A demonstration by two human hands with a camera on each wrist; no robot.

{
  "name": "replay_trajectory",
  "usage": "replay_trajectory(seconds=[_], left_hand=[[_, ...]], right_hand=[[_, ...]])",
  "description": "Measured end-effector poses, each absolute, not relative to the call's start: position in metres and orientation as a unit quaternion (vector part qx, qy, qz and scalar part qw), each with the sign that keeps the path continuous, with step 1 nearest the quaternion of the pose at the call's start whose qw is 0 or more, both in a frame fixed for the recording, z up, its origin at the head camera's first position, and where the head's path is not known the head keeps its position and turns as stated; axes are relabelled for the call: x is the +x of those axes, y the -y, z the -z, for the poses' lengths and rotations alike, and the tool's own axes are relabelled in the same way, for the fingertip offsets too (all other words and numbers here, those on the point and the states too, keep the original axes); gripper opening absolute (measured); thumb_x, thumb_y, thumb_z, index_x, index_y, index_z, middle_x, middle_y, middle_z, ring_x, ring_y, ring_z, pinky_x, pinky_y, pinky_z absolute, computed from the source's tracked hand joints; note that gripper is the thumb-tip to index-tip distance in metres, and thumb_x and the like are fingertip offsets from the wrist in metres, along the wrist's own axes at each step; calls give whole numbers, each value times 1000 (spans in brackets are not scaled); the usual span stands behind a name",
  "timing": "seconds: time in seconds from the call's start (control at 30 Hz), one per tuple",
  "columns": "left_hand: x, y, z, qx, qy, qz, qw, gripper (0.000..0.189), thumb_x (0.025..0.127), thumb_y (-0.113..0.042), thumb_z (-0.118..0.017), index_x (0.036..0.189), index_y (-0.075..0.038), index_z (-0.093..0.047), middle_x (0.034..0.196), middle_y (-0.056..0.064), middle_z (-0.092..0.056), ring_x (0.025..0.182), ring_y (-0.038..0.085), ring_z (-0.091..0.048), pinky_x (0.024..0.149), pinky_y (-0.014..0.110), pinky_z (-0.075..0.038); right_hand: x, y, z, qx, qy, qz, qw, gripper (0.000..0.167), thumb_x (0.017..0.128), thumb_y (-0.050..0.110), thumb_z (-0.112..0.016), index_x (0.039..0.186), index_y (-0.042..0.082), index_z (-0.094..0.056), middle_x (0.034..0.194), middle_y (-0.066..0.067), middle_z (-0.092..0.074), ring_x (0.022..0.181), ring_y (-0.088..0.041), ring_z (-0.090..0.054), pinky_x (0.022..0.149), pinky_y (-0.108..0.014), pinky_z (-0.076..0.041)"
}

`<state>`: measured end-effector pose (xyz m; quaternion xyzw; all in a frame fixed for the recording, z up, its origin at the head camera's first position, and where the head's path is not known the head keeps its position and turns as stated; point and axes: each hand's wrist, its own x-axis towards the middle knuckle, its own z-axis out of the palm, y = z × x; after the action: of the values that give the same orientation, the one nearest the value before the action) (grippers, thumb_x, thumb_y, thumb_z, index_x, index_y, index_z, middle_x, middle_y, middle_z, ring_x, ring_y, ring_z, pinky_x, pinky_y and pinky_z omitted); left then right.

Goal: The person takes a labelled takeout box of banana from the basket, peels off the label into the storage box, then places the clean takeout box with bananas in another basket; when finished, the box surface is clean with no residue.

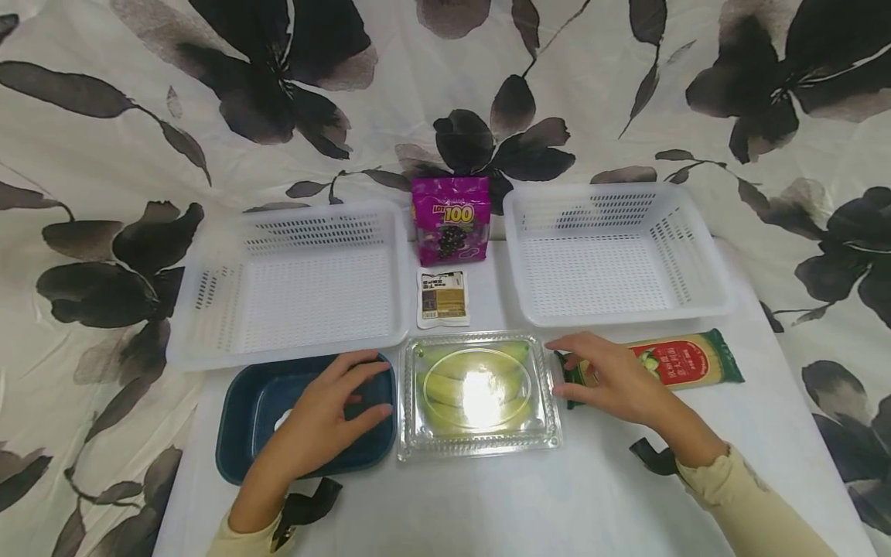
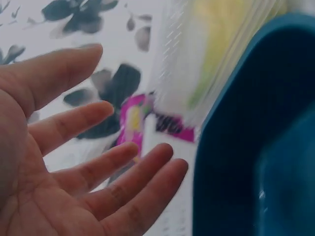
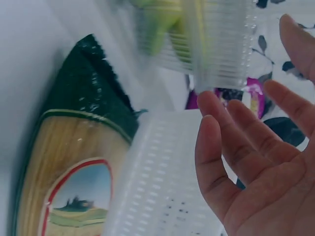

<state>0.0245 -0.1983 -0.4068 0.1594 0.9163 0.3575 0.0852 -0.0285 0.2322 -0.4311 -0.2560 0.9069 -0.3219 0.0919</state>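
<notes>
A clear plastic clamshell box (image 1: 411, 418) lies between the two hands, with yellow-green bananas (image 1: 438, 387) inside under its lid. My left hand (image 1: 323, 422) is over a dark blue tray (image 1: 233, 449), its fingers apart and its fingertips just left of the box. Holding nothing, my right hand (image 1: 619, 379) has its fingertips close to the box's right edge. Beneath and behind that hand lies a green-ended pack of spaghetti (image 1: 696, 360), partly covered by it. In both wrist views the palms and loosely bent fingers show nothing in them.
White perforated baskets stand at the back left (image 1: 313, 302) and back right (image 1: 592, 271). Between them are a purple candy bag (image 1: 452, 220), upright, and a small white-and-brown packet (image 1: 443, 298). Something small and white (image 1: 281, 419) lies in the blue tray, mostly hidden by the left hand.
</notes>
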Motion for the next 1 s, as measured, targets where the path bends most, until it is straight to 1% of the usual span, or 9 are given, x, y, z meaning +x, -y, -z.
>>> replay_trajectory(seconds=[0.13, 0.2, 0.27, 0.37, 0.53, 0.6, 0.73, 0.83, 1.0], left_hand=[[27, 184, 414, 174, -917, -346, 96, 61, 88, -30, -82, 143, -16, -60, 155, 13, -46, 117, 29, -66, 84, 38, -62], [28, 178, 417, 177, -918, -340, 100, 63, 87, -30, -83, 143, -18, -59, 155, 14, -44, 117, 29, -66, 85, 41, -61], [28, 172, 419, 177, -920, -333, 105, 65, 85, -33, -84, 144, -21, -59, 156, 12, -44, 121, 29, -63, 89, 46, -60], [27, 165, 422, 175, -921, -330, 107, 67, 82, -34, -86, 143, -22, -60, 156, 11, -44, 122, 27, -61, 92, 49, -58], [23, 157, 427, 178, -922, -330, 90, 72, 77, -31, -91, 142, -22, -62, 158, 12, -41, 120, 22, -58, 86, 41, -58], [21, 156, 428, 179, -923, -328, 89, 73, 77, -30, -92, 143, -21, -61, 160, 13, -38, 122, 24, -57, 87, 42, -58], [18, 153, 428, 172, -923, -327, 109, 76, 76, -30, -92, 144, -20, -60, 163, 14, -33, 127, 27, -56, 92, 47, -57], [17, 151, 426, 165, -923, -324, 125, 78, 75, -31, -93, 144, -19, -59, 164, 14, -31, 126, 28, -55, 93, 47, -56], [18, 147, 420, 159, -924, -316, 148, 86, 75, -31, -93, 149, -11, -54, 165, 19, -28, 131, 35, -55, 98, 52, -54]], right_hand=[[-27, -232, 437, -274, -901, 322, 93, 68, 78, 38, -89, 138, 23, -61, 131, -1, -66, 97, -16, -67, 72, -32, -58], [-26, -230, 440, -277, -899, 323, 107, 72, 78, 44, -88, 141, 25, -58, 136, 1, -63, 100, -16, -67, 74, -32, -58], [-26, -228, 442, -278, -898, 317, 121, 78, 78, 52, -85, 145, 28, -54, 142, 1, -58, 102, -16, -66, 77, -32, -59], [-24, -225, 444, -272, -901, 307, 139, 84, 77, 57, -84, 149, 32, -50, 148, 1, -52, 104, -17, -66, 81, -34, -58], [-22, -220, 443, -256, -913, 279, 153, 86, 75, 58, -85, 150, 37, -48, 150, -1, -45, 109, -22, -65, 83, -39, -56], [-22, -219, 442, -254, -915, 272, 158, 87, 75, 59, -85, 150, 38, -48, 151, -3, -44, 112, -25, -64, 86, -42, -56], [-24, -217, 439, -251, -914, 266, 174, 91, 74, 64, -83, 153, 36, -46, 155, -6, -41, 118, -28, -61, 91, -49, -57], [-25, -217, 438, -252, -914, 260, 184, 94, 74, 63, -84, 154, 35, -44, 157, -9, -40, 121, -29, -61, 93, -51, -57], [-26, -214, 436, -249, -915, 250, 196, 96, 74, 58, -85, 156, 33, -42, 157, -15, -41, 126, -38, -60, 96, -57, -55]])
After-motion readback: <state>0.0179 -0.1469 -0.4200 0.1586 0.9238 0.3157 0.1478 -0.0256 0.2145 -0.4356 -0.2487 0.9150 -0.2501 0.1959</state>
